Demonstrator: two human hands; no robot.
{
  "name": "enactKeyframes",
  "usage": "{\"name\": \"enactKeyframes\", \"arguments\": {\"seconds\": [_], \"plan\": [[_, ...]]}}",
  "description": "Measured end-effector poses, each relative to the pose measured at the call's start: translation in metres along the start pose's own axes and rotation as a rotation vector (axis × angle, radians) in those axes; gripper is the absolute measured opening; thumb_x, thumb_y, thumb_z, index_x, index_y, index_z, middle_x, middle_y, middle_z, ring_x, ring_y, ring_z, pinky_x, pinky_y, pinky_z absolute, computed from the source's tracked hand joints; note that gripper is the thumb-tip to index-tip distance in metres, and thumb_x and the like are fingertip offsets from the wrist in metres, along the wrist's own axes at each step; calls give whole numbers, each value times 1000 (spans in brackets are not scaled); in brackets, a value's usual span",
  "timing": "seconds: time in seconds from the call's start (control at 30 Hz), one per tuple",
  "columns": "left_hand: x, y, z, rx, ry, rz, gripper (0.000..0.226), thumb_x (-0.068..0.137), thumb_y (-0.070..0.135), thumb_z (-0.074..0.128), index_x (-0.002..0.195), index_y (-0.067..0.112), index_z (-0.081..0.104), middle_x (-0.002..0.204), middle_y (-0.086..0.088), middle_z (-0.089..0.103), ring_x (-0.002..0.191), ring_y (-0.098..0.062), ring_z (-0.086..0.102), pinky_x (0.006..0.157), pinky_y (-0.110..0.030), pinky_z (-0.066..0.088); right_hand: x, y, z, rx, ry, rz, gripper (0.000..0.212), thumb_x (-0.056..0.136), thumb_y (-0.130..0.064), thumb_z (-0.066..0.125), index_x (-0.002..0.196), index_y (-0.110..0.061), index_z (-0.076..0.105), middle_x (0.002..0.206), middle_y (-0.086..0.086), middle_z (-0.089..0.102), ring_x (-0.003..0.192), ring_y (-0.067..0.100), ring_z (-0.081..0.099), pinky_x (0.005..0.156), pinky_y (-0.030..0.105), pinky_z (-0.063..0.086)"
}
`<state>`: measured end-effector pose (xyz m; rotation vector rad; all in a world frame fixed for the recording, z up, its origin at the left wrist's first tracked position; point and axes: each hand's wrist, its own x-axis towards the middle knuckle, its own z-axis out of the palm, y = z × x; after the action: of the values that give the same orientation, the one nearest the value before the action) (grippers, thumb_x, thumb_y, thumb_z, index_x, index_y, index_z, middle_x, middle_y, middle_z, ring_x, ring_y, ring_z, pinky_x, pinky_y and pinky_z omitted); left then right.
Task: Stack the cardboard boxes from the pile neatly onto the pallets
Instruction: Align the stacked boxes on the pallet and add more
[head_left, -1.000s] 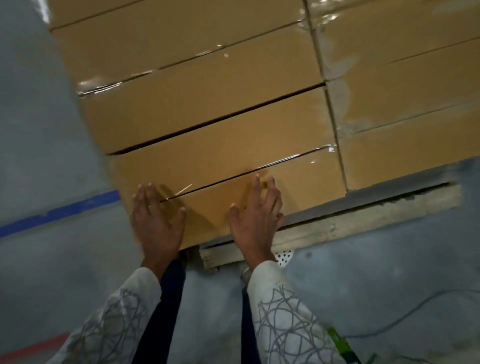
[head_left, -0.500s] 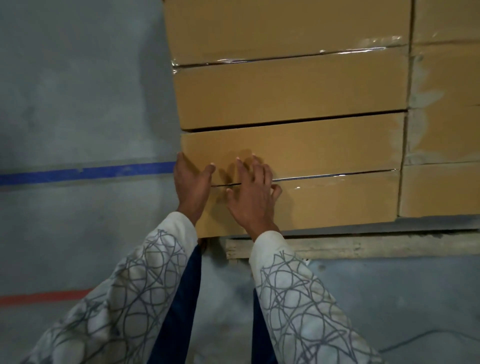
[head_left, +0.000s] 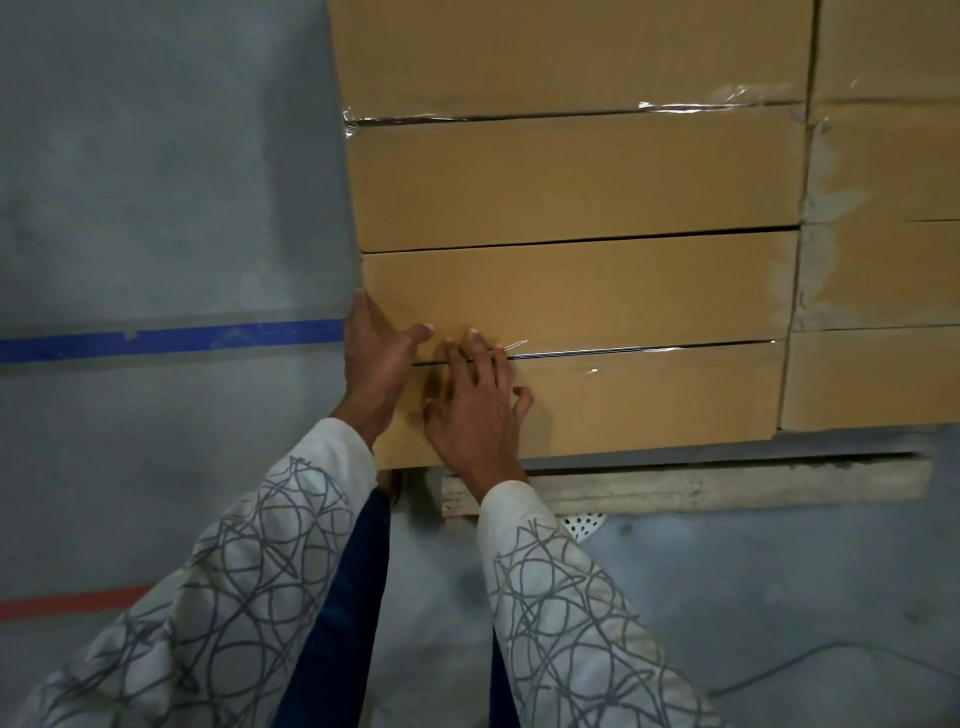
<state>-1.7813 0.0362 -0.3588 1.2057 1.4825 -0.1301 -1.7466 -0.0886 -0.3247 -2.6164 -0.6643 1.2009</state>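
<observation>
Hands are on the box (head_left: 623, 291), down at its corner near 7 o'clock. The box sits in a stack on the pallet (head_left: 727, 486), and a bit of the pallet's wood sticks out at 6 o'clock from the box.

The left hand (head_left: 376, 364) is at the box's left edge. Its fingers (head_left: 359, 306) lie straight along that side and are mostly hidden. Its thumb (head_left: 415, 335) is spread over the brown top. It is pressing the box, not wrapped tight round it.

The right hand (head_left: 475, 410) lies flat on the box, just beside the left hand, at 3 o'clock from it. Its fingers (head_left: 480, 353) are open and spread, and the tips touch the shiny tape (head_left: 649, 347) that runs across the box. Only the little finger is bent. This hand holds nothing.

More boxes (head_left: 571, 182) lie tight against this one at 12 o'clock and at 3 o'clock.

The floor (head_left: 156, 208) is grey. A blue line (head_left: 171, 340) runs off at 9 o'clock from the left hand, and a red line (head_left: 72, 603) lies near 8 o'clock. Both sleeves (head_left: 561, 597) are white with grey loops.
</observation>
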Motion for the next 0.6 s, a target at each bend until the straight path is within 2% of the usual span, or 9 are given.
{"name": "enactKeyframes", "arguments": {"seconds": [0.07, 0.17, 0.23, 0.33, 0.37, 0.47, 0.6], "plan": [[1, 0, -2, 5, -8, 7, 114, 60, 53, 80, 158, 33, 26, 158, 6, 39, 141, -24, 42, 115, -53, 41, 0, 0, -3, 6, 20, 6, 73, 91, -36, 64, 157, -32, 31, 170, -4, 11, 157, 25, 4, 116, 61, 20], [6, 0, -5, -4, -15, 31, 87, 76, 40, 81, 151, 35, 37, 147, 8, 50, 131, -22, 51, 110, -52, 44, 0, 0, -11, 33, 38, 16, 72, 92, -36, 64, 156, -32, 32, 170, -4, 11, 157, 24, 4, 117, 61, 18], [13, 4, -5, -18, -30, 55, 76, 77, 37, 80, 143, 35, 44, 139, 8, 56, 124, -22, 56, 106, -53, 48, 1, 1, -17, 29, 43, 18, 72, 93, -37, 63, 157, -33, 30, 171, -4, 9, 157, 24, 2, 118, 62, 17], [21, 13, 0, -40, -37, 67, 77, 75, 31, 84, 142, 28, 45, 139, 3, 56, 124, -23, 56, 96, -39, 51, 5, 7, -22, 27, 64, 31, 72, 95, -38, 61, 159, -33, 27, 172, -5, 7, 158, 23, 0, 118, 62, 15], [21, 15, 2, -21, -21, 73, 80, 71, 33, 85, 140, 28, 46, 139, 2, 55, 124, -23, 56, 95, -38, 52, 6, 9, -23, 29, 69, 36, 72, 96, -38, 61, 159, -33, 26, 172, -5, 6, 158, 23, 0, 118, 62, 15], [18, 16, 4, 35, -19, 101, 100, 58, 41, 85, 145, 28, 39, 144, 0, 49, 127, -24, 52, 104, -50, 50, 7, 15, -25, 45, 86, 64, 73, 96, -39, 61, 159, -32, 26, 172, -6, 5, 158, 22, -1, 117, 61, 15], [18, 13, 2, 63, -20, 112, 98, 66, 36, 86, 149, 27, 35, 148, -2, 43, 132, -25, 47, 110, -53, 45, 5, 25, -27, 84, 118, 123, 74, 96, -40, 61, 160, -32, 25, 172, -7, 4, 158, 20, 0, 117, 59, 17]]}}
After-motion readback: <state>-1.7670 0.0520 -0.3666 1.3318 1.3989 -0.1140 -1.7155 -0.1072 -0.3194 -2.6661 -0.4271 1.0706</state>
